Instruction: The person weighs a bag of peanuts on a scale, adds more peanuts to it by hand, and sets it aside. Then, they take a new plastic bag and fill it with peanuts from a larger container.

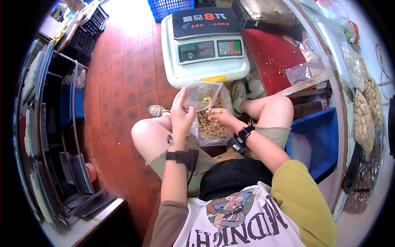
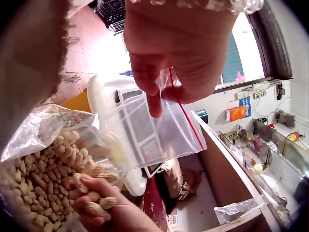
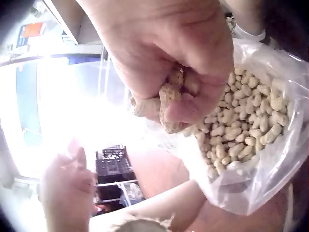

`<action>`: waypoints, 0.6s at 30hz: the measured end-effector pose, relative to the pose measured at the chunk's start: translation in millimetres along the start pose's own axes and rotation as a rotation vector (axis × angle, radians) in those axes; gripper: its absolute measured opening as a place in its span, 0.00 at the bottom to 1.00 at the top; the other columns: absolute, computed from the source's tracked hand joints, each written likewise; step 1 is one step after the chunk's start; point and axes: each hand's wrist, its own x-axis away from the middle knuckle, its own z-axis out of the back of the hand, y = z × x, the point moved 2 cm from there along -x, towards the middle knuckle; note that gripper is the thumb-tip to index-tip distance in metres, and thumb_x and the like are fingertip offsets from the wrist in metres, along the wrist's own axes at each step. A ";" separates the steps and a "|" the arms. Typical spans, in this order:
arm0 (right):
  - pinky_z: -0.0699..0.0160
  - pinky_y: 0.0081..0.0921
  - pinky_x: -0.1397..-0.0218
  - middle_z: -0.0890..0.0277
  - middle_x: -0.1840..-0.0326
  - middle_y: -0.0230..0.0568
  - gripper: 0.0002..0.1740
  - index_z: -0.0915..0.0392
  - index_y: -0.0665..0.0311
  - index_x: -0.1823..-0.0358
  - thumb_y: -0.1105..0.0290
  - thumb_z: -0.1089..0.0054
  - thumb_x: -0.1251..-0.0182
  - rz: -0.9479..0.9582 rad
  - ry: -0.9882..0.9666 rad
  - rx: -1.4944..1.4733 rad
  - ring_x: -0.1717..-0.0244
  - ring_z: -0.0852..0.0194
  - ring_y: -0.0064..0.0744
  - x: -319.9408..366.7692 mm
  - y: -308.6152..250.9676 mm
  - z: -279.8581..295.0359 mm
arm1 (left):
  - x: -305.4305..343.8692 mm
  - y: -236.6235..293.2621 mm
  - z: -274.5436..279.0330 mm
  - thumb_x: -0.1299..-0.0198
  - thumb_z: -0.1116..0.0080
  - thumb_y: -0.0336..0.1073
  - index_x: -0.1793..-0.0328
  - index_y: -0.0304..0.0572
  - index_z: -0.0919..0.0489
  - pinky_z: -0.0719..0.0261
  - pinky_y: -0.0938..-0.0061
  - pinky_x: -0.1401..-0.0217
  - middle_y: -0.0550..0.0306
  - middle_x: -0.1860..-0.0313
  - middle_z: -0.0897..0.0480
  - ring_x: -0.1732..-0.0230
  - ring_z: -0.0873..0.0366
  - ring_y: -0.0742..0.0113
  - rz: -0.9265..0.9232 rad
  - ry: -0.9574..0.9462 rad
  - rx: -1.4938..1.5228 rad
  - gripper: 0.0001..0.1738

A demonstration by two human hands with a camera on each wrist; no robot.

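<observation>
Between the knees, a large clear plastic bag [image 1: 212, 131] of unshelled peanuts [image 3: 241, 116] stands with its mouth spread. The left hand [image 1: 181, 117] pinches the rim of a small clear zip bag [image 2: 169, 130] with a red seal line, held above the big bag's left side. A few peanuts show through the small bag in the head view. The right hand [image 1: 224, 119] has its fingers curled round several peanuts [image 3: 170, 108], beside the small bag's mouth and over the large bag. In the left wrist view, peanuts [image 2: 99, 205] poke out between the right hand's fingers.
A white digital scale [image 1: 205, 68] with a black top stands just ahead of the bags. To the right are a red board [image 1: 269, 57] and a blue bin [image 1: 314, 142]; bagged peanuts [image 1: 364, 119] hang farther right. Metal racks [image 1: 66, 123] stand left of the tiled floor [image 1: 119, 90].
</observation>
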 end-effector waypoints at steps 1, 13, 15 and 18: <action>0.21 0.24 0.70 0.18 0.60 0.32 0.20 0.21 0.58 0.43 0.70 0.30 0.38 0.006 0.001 0.000 0.68 0.21 0.24 6.8 -5.6 0.1 | 0.8 -4.4 -0.6 0.47 0.47 0.19 0.24 0.37 0.32 0.20 0.76 0.57 0.46 0.27 0.28 0.57 0.19 0.68 -0.025 0.009 -0.033 0.39; 0.34 0.18 0.73 0.20 0.64 0.25 0.11 0.19 0.52 0.53 0.69 0.32 0.36 0.002 -0.190 -0.162 0.67 0.22 0.20 101.4 -83.7 -6.7 | 15.1 -24.8 -21.0 0.48 0.45 0.21 0.20 0.36 0.40 0.18 0.70 0.56 0.46 0.24 0.33 0.64 0.18 0.60 -0.146 -0.155 -0.323 0.43; 0.26 0.17 0.75 0.21 0.60 0.28 0.11 0.22 0.56 0.51 0.71 0.35 0.33 0.056 -0.143 -0.258 0.67 0.21 0.21 86.4 -84.7 -10.0 | 18.3 -19.1 -22.6 0.49 0.44 0.19 0.19 0.40 0.40 0.19 0.73 0.60 0.46 0.25 0.32 0.69 0.20 0.66 -0.233 -0.167 -0.352 0.46; 0.23 0.20 0.70 0.19 0.62 0.30 0.08 0.20 0.53 0.53 0.70 0.37 0.32 0.075 -0.042 -0.341 0.65 0.19 0.24 69.0 -79.0 -18.0 | 26.9 17.6 -24.7 0.51 0.42 0.19 0.19 0.48 0.38 0.17 0.73 0.61 0.48 0.25 0.32 0.68 0.18 0.65 -0.187 -0.309 -0.192 0.47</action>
